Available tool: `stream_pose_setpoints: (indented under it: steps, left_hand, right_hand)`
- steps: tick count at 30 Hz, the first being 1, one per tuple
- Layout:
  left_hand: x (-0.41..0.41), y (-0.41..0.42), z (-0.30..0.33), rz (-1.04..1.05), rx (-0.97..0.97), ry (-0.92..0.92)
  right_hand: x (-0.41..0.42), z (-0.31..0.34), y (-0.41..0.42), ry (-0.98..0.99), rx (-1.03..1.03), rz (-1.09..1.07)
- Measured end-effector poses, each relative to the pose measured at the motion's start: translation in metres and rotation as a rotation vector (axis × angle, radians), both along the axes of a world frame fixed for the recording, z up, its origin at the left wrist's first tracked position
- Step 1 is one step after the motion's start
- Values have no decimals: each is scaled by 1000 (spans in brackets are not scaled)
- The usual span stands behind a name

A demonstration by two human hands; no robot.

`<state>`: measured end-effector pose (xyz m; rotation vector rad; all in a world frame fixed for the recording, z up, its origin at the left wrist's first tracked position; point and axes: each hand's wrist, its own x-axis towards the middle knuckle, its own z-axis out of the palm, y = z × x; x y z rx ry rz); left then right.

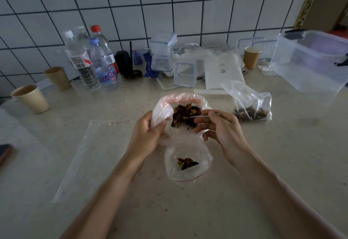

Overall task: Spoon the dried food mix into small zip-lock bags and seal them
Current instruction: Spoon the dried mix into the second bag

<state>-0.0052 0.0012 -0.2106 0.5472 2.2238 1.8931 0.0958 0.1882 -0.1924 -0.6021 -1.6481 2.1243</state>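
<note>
The right hand (220, 127) pinched the handle of a metal spoon (202, 115) between thumb and forefinger, the remaining fingers curled loosely beneath. The spoon's bowl was hidden among the dried food mix (185, 115) and could not be made out. The left hand (148, 135) gripped the near left edge of the large open bag (163, 106), fingers curled round the plastic, holding its mouth wide. The mix, dark brown and flaky, lay heaped inside that bag, directly between the two hands.

Just below the hands, a small zip-lock bag (188, 165) lay on the counter (244, 191) with its red seal strip at the near edge; a small portion of mix sat inside it. To the left lay a flat, empty zip-lock bag (94, 155). To the right, apart from the hands, stood a filled bag (250, 105) with mix at its bottom.

Farther back: three paper cups (32, 98), water bottles (94, 59), clear lidded containers (163, 54), a large clear storage box (310, 59), and the tiled wall (169, 3). A dark object at the far left edge was too cropped to identify.
</note>
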Motion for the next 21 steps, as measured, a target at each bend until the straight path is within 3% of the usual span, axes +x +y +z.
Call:
stream_pose_setpoints:
  steps: [13, 21]
  left_hand:
    - [-1, -5, 3, 102, 6, 33]
    - [-8, -19, 22, 196, -257, 288]
  right_hand:
    - [2, -2, 13, 11, -18, -28]
    - [7, 10, 14, 144, -7, -13]
